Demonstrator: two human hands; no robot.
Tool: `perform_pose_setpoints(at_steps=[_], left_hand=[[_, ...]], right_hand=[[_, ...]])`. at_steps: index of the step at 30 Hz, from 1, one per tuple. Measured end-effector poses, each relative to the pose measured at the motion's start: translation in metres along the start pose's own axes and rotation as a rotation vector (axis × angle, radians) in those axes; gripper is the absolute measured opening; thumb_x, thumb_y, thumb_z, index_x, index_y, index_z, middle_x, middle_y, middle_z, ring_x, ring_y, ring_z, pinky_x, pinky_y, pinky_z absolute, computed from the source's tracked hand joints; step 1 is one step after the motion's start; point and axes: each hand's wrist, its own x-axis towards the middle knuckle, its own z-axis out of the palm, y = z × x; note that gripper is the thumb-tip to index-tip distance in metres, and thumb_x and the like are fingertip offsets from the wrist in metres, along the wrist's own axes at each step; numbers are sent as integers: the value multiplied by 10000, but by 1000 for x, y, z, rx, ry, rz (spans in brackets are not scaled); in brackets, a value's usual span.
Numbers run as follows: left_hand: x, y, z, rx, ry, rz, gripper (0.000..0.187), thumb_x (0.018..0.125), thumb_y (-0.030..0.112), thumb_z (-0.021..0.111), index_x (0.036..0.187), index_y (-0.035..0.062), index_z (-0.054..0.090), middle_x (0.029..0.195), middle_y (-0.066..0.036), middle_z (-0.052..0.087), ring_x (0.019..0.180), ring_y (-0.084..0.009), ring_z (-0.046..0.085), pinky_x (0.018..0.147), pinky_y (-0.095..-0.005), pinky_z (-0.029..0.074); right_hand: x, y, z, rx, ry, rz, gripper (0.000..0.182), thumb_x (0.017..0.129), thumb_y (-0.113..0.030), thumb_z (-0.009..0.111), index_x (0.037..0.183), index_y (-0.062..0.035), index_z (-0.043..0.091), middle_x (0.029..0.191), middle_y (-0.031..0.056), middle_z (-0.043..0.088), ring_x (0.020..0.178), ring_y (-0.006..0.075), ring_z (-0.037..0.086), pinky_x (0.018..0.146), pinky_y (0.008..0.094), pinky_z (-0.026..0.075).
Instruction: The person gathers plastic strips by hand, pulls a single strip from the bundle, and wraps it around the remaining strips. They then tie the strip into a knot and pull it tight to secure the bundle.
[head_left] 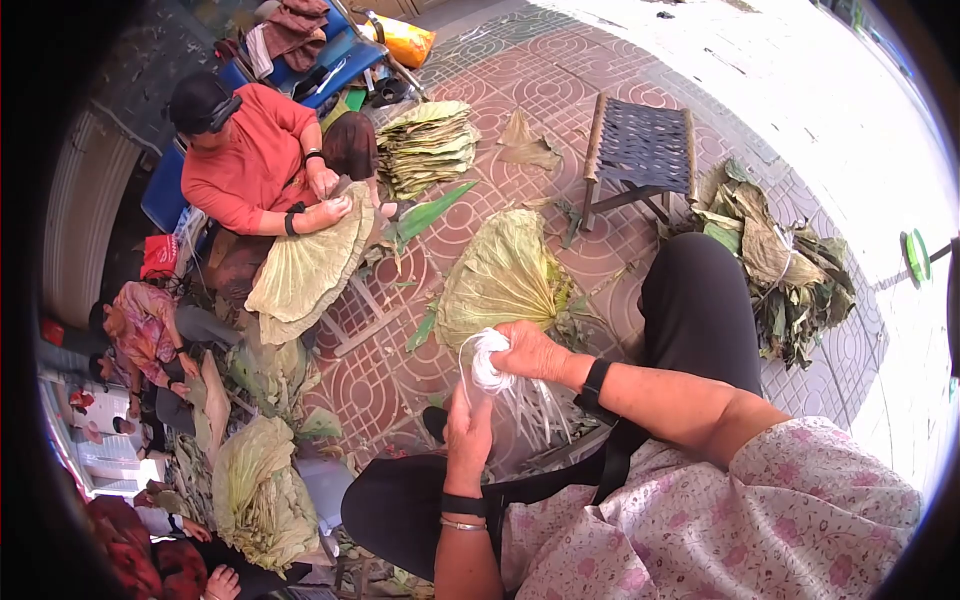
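Note:
A bundle of white string (489, 360) is gripped in my right hand (531, 350), its loose ends hanging down over my lap. My left hand (467, 432) is closed just below it, and a thin loop of the string runs from the bundle to these fingers. Beyond my hands a fan of large dried leaves (500, 270) lies on the patterned tiles, its stem ends toward the right.
At the upper left a co-worker in a red top (250, 150) holds a stack of leaves (318, 262). A leaf pile (428, 148), a folding stool (642, 148) and a tied leaf bundle (785, 255) stand around. More people sit at the left near another leaf heap (262, 490).

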Motion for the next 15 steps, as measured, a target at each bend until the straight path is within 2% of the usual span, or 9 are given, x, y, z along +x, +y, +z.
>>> perform_pose_setpoints(at_steps=[1,3,6,7,10,12,14,15], left_hand=[[0,-1,1,1,38,17,484,974,314,543,1380,57,485,1274,-174,603,1205,-310,572,1003,-395,420],[-1,7,5,-37,98,36,518,980,259,542,1418,11,424,1352,-198,536,1262,-281,522,1038,-372,393],[-3,32,14,-140,319,128,520,981,226,541,1433,11,402,1358,-194,529,1269,-244,513,1041,-361,388],[-1,32,8,17,324,213,496,1030,244,483,1435,-27,391,1280,-155,559,1143,-200,550,999,-344,425],[3,24,0,99,258,120,438,1035,235,476,1395,-13,462,1014,-64,614,857,-118,564,784,-280,479],[11,20,4,189,355,238,372,1042,218,446,1328,-1,541,829,-28,583,698,-100,512,652,-260,443],[9,16,3,96,319,142,359,1032,196,434,1300,-3,567,878,-112,676,741,-173,609,708,-319,482],[6,25,0,-68,305,29,339,1040,201,409,1205,-16,611,794,-92,679,671,-173,594,649,-360,472]], right_hand=[[2,5,2,97,31,-13,182,773,-78,649,916,31,679,753,64,687,699,81,611,664,285,524],[-4,-2,2,49,44,-13,192,766,-77,652,920,35,679,749,71,689,690,88,615,660,286,524],[-7,-9,0,-37,54,-3,198,761,-72,651,923,38,678,752,76,696,685,96,621,659,287,525],[-7,-9,1,-63,58,4,199,759,-69,650,924,39,679,754,76,698,685,99,623,659,287,525],[-6,-4,4,-24,34,-19,203,756,-111,671,892,40,681,746,126,699,677,137,640,672,310,524],[-6,-7,6,55,-37,1,209,771,-75,650,943,38,682,779,78,702,707,113,635,687,291,525],[-7,-6,9,221,-112,32,218,781,-54,635,975,37,680,806,48,701,727,101,632,696,278,524],[-6,-7,10,313,-149,61,220,795,-22,621,1002,15,683,853,13,690,764,87,627,710,262,523]])
